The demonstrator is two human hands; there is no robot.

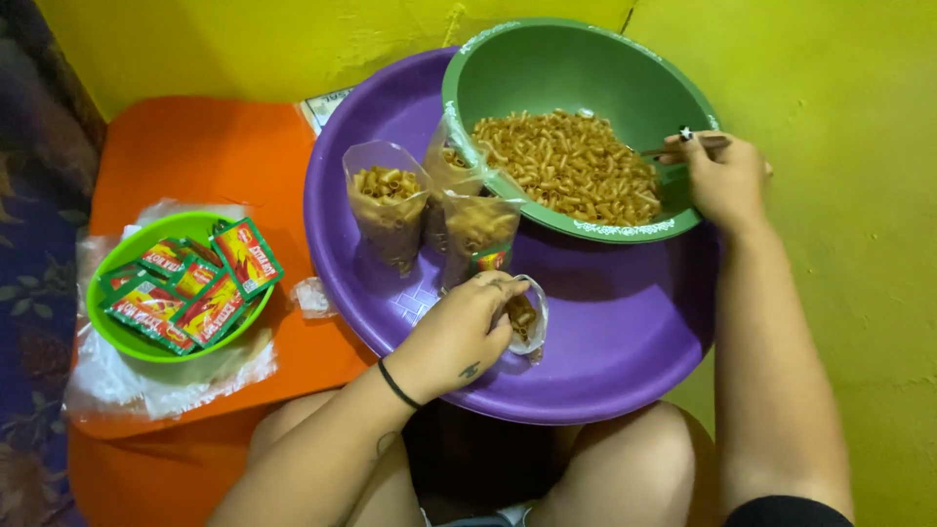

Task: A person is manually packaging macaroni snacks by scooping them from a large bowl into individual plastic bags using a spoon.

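meanwhile left grip pinches a pasta-filled bag; right grip clasps a utensil over the pasta-filled green bowl.

Two hands: left hand, right hand. Three clear bags of pasta: two filled bags standing in the middle, one bag near. One purple basin, one green bowl, one lime bowl left holding roughly seven sachets.

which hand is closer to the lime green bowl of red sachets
Left. The left hand holds a small clear bag on the purple tray, just right of the lime green bowl; the right hand is far across, at the dark green bowl.
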